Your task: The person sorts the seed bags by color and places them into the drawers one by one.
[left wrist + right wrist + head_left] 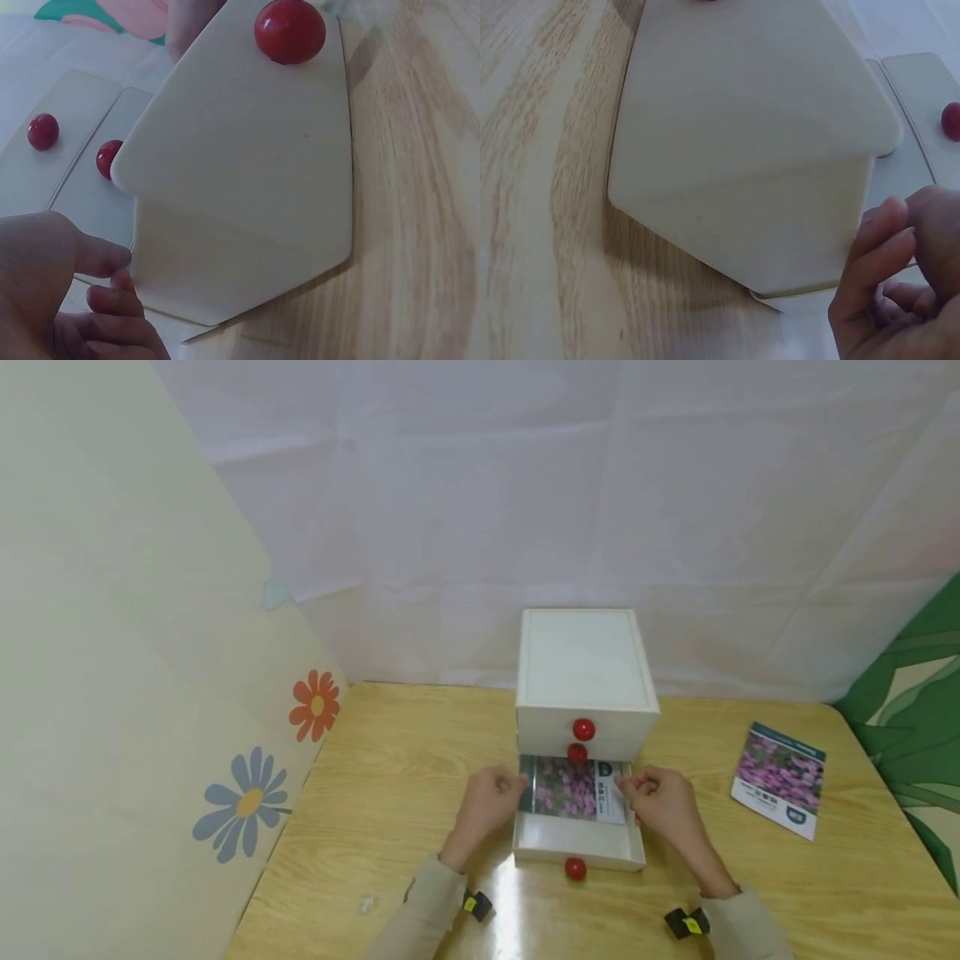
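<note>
A flat packet printed with pink flowers (566,789) lies across the pulled-out bottom drawer (573,837) of a small white drawer cabinet (587,660). At its left end, my left hand (489,803) pinches the packet's edge between thumb and forefinger. My right hand (663,806) pinches the opposite end over the drawer's right wall. In the left wrist view, the thumb and curled fingers meet beside the drawer's side wall (202,255). The right wrist view has the right fingers bent at the drawer's rim; the packet is hidden there behind the drawer wall (780,232).
Two upper drawers with red knobs (583,729) are closed. A second flower-printed packet (780,779) lies on the wooden table (405,752) at the right. A small whitish scrap (367,904) sits at the front left. A pale cloth (480,527) hangs behind the table.
</note>
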Tool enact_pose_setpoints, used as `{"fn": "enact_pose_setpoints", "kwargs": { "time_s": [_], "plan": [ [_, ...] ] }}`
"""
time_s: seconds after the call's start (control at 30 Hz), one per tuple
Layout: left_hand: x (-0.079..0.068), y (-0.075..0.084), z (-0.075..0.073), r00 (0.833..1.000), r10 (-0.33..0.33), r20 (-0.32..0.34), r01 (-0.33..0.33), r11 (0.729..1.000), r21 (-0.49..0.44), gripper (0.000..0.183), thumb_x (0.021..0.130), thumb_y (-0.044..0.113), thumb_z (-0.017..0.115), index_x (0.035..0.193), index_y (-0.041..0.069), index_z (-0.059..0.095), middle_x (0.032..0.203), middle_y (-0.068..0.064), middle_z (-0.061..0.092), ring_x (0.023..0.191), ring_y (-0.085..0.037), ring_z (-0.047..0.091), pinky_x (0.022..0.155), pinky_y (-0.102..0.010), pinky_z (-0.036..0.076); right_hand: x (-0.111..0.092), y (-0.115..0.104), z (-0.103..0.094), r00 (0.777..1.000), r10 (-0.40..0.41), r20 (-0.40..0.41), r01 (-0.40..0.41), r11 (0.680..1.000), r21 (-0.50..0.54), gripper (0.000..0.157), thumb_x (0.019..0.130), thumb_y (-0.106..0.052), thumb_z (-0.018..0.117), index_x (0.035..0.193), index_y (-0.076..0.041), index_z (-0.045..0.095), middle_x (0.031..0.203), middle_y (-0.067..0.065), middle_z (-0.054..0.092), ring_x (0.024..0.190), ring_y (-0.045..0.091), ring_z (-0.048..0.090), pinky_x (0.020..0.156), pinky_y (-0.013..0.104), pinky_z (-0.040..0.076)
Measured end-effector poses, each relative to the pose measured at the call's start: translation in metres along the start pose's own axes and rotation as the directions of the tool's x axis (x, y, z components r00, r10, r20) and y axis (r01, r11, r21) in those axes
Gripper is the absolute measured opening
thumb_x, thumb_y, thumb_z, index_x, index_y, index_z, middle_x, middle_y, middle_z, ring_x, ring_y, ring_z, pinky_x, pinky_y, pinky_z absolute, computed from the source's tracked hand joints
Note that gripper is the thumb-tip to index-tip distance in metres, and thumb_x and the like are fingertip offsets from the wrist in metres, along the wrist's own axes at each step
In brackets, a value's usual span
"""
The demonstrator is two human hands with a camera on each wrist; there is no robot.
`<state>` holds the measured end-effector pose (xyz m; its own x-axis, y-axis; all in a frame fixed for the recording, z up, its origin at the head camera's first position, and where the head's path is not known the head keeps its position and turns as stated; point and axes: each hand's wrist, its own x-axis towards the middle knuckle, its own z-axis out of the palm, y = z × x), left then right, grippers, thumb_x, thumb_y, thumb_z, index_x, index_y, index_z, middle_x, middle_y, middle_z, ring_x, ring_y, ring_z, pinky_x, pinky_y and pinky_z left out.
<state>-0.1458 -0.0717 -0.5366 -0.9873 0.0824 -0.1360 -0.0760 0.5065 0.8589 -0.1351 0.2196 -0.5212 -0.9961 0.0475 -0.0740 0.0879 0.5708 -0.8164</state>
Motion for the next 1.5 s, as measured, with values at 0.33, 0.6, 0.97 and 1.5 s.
{"fn": "enact_pose_setpoints", "kwargs": {
  "time_s": [0.33,0.6,0.97,1.5],
  "plan": [
    [-0.004,0.01,0.001,0.999,0.035,-0.01,-0.035,0.999,-0.02,0.029,0.107,0.037,0.065,0.095,0.011,0.072,0.081,0.0,0.069,0.065,-0.014,0.063,0.052,-0.025,0.057,-0.006,0.0,-0.005,1.0,-0.01,-0.012,0.01,1.0,0.006,0.029,0.103,-0.026,0.073,0.094,0.002,0.072,0.066,0.004,0.064,0.049,0.016,0.059,0.042,0.024,0.045],
    [-0.009,0.029,0.001,0.988,0.153,0.001,-0.153,0.987,-0.048,0.023,0.105,0.029,0.068,0.097,0.008,0.073,0.085,-0.002,0.072,0.066,-0.01,0.063,0.054,-0.023,0.058,-0.009,0.001,-0.015,0.983,-0.134,-0.123,0.13,0.991,-0.039,0.018,0.1,-0.016,0.075,0.099,0.002,0.075,0.076,0.007,0.071,0.059,0.005,0.058,0.05,0.022,0.052],
    [-0.015,0.06,0.027,0.981,0.171,0.092,-0.168,0.985,-0.043,0.012,0.102,0.024,0.072,0.101,0.012,0.072,0.087,0.003,0.071,0.071,-0.006,0.063,0.06,-0.021,0.059,-0.008,0.011,-0.045,0.968,-0.193,-0.162,0.19,0.981,-0.035,0.023,0.106,-0.015,0.068,0.108,0.007,0.073,0.084,0.016,0.072,0.058,0.014,0.066,0.046,0.024,0.054],
    [-0.023,0.084,0.07,0.95,0.264,0.167,-0.233,0.955,-0.186,0.022,0.097,0.02,0.078,0.115,0.011,0.069,0.099,0.006,0.073,0.082,0.002,0.064,0.074,-0.016,0.059,0.017,0.03,-0.086,0.956,-0.205,-0.21,0.171,0.971,-0.169,0.033,0.108,-0.024,0.063,0.124,0.004,0.069,0.112,0.029,0.073,0.088,0.024,0.07,0.058,0.021,0.053]
  ]
}}
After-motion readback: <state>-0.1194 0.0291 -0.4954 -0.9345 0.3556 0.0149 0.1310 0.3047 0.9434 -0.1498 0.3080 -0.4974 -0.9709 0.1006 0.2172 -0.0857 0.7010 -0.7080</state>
